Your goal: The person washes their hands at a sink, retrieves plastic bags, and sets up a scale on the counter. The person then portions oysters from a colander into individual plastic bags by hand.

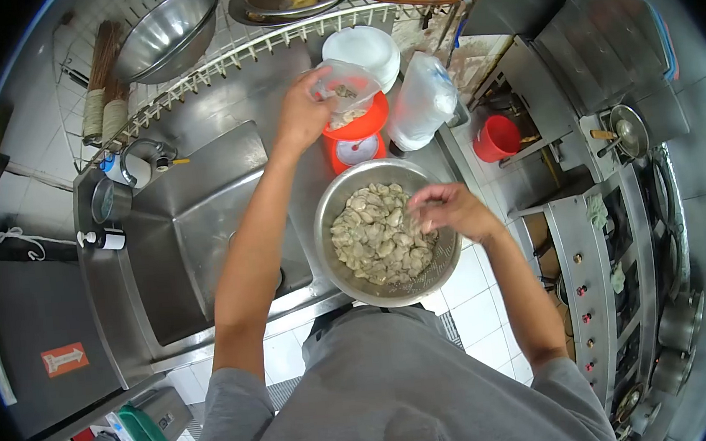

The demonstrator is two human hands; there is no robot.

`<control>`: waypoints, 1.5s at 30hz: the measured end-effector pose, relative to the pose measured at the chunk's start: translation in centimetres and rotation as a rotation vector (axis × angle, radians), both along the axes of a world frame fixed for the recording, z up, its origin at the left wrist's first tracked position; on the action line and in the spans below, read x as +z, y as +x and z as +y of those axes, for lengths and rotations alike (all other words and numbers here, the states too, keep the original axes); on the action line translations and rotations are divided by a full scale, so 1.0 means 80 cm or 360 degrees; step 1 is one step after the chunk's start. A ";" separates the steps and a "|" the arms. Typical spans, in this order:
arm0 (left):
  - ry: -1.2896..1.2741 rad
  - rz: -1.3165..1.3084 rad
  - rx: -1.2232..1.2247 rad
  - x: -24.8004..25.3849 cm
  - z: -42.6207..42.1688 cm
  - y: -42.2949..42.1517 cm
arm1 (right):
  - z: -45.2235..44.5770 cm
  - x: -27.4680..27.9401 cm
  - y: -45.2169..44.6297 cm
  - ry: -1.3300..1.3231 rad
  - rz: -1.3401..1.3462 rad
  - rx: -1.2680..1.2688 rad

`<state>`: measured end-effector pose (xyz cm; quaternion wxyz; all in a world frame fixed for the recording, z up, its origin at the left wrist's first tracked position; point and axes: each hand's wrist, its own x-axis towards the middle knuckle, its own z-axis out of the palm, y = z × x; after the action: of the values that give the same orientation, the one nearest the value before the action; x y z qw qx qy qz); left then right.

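My left hand (307, 107) pinches the rim of a clear plastic bag (355, 82) with a few shucked oysters (347, 118) in it. The bag rests over an orange kitchen scale (360, 140) with a round dial. Below the scale, a large metal bowl (329, 260) holds a heap of grey-beige shucked oysters (379, 235). Over the bowl's right side hangs my right hand (451, 210), its fingers curled together and slightly blurred. Whatever lies between those fingertips is hard to make out.
The steel sink (203, 234) lies left of the bowl. Behind the scale are stacked white plates (363, 47) and a bag of clear plastic (422, 101). A wire rack bears a metal basin (169, 35). On the right stand a red bucket (495, 138) and a stove (585, 284).
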<state>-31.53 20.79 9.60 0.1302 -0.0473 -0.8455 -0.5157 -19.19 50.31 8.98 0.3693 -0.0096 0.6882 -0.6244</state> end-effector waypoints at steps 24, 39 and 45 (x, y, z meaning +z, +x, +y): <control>0.0525 -0.0328 -0.0124 0.019 -0.012 -0.015 | -0.108 0.128 -0.107 0.0269 0.1441 -0.0279; -0.0246 0.0038 0.0124 0.012 -0.014 -0.037 | -0.030 -0.040 0.102 0.0959 0.1371 0.0210; 0.0606 -0.0068 0.0213 0.044 -0.028 -0.002 | -0.020 -0.030 0.081 0.0976 0.1419 0.0140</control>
<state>-31.72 18.55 13.15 0.1527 0.0453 -0.7367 -0.6572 -12.73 48.67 6.58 0.0533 -0.1943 0.9277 -0.3143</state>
